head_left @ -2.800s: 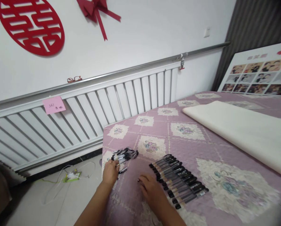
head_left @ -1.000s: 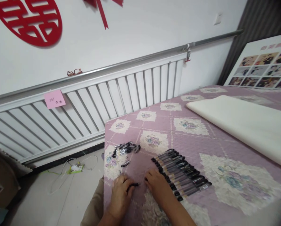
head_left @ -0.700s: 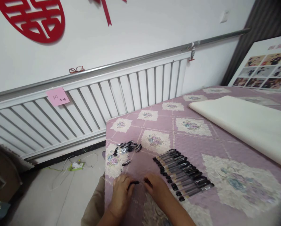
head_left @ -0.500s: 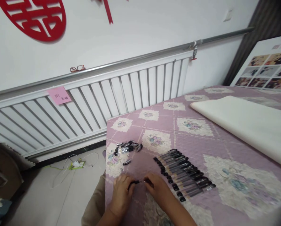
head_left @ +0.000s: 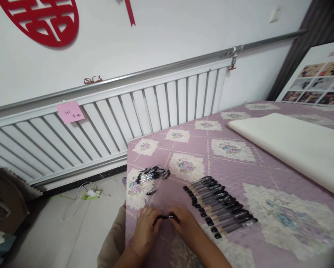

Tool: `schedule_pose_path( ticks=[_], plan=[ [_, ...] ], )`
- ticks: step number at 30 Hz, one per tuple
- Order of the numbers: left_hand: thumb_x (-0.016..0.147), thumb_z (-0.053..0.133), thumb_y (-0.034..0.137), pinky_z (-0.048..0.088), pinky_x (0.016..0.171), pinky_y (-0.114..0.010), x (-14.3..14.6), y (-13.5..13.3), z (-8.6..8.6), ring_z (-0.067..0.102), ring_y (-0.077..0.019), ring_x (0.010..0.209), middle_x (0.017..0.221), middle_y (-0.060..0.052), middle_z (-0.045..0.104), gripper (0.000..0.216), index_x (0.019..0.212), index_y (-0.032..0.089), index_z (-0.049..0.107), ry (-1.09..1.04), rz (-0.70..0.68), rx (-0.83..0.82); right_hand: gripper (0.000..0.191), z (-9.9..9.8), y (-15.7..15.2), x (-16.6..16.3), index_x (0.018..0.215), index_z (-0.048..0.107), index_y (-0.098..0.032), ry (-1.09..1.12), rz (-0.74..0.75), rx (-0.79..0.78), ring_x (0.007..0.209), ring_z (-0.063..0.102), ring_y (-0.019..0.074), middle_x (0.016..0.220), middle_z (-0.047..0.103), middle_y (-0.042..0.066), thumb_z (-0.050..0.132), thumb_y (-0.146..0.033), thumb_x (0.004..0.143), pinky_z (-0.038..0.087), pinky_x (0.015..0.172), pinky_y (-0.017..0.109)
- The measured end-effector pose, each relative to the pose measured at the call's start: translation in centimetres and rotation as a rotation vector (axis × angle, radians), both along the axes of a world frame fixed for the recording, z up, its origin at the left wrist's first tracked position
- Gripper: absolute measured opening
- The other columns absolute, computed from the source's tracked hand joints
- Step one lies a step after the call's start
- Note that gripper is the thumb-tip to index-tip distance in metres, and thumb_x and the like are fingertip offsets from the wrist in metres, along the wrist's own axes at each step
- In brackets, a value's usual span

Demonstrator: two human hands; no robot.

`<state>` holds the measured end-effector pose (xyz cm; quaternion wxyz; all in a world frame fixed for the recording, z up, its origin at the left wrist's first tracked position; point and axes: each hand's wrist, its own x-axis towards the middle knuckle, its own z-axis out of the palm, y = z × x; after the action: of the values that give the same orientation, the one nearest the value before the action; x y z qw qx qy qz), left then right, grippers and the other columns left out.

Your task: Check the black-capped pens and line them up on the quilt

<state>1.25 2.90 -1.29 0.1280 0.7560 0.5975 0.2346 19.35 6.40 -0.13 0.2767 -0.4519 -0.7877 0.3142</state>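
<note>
My left hand and my right hand meet over the purple bedspread, fingers pinched together. Between them lies a small black pen part, a cap or a short pen; the left fingers pinch one end and the right fingers the other. To the right of my right hand a neat row of black capped pens lies side by side. Farther off to the left sits a loose pile of pens, with a single black cap lying just in front of it.
A long cream roll lies across the bed's right side. White slatted panelling with a pink note runs along the wall. Red glasses rest on the rail. Cables and a green item lie on the floor left of the bed.
My left hand came back from the loose pile to the near edge with a small black piece. Both hands have closed in on each other; the gap between them is gone.
</note>
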Motion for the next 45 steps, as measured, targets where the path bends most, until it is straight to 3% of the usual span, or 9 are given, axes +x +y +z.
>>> schedule_pose_path(
  ticks=[20, 37, 45],
  plan=[
    [0.086, 0.050, 0.019, 0.039, 0.083, -0.040, -0.08, -0.33, 0.06, 0.054, -0.0220, 0.089, 0.091, -0.002, 0.062, 0.016, 0.095, 0.026, 0.062, -0.045, -0.068, 0.041, 0.016, 0.60, -0.18, 0.07, 0.079, 0.062, -0.018, 0.008, 0.042, -0.090, 0.078, 0.059, 0.0183, 0.080, 0.066, 0.004, 0.048, -0.013, 0.074, 0.041, 0.072, 0.027],
    [0.081, 0.054, 0.013, 0.041, 0.083, -0.039, 0.01, -0.24, 0.00, 0.055, -0.0214, 0.089, 0.091, -0.002, 0.063, 0.020, 0.095, 0.024, 0.063, -0.091, -0.067, 0.080, 0.019, 0.76, -0.14, -0.15, 0.090, 0.066, -0.017, -0.275, 0.070, 0.035, 0.092, 0.061, 0.0240, 0.095, 0.069, 0.008, 0.049, -0.025, 0.088, 0.043, 0.081, 0.034],
    [0.081, 0.056, 0.013, 0.041, 0.082, -0.039, 0.04, -0.22, -0.18, 0.055, -0.0218, 0.088, 0.090, -0.003, 0.063, 0.018, 0.094, 0.024, 0.063, -0.089, -0.044, 0.093, 0.020, 0.92, -0.51, 0.22, 0.102, 0.061, -0.021, -0.180, 0.040, 0.016, 0.092, 0.060, 0.0215, 0.099, 0.067, 0.005, 0.055, -0.022, 0.083, 0.043, 0.079, 0.031]
  ],
)
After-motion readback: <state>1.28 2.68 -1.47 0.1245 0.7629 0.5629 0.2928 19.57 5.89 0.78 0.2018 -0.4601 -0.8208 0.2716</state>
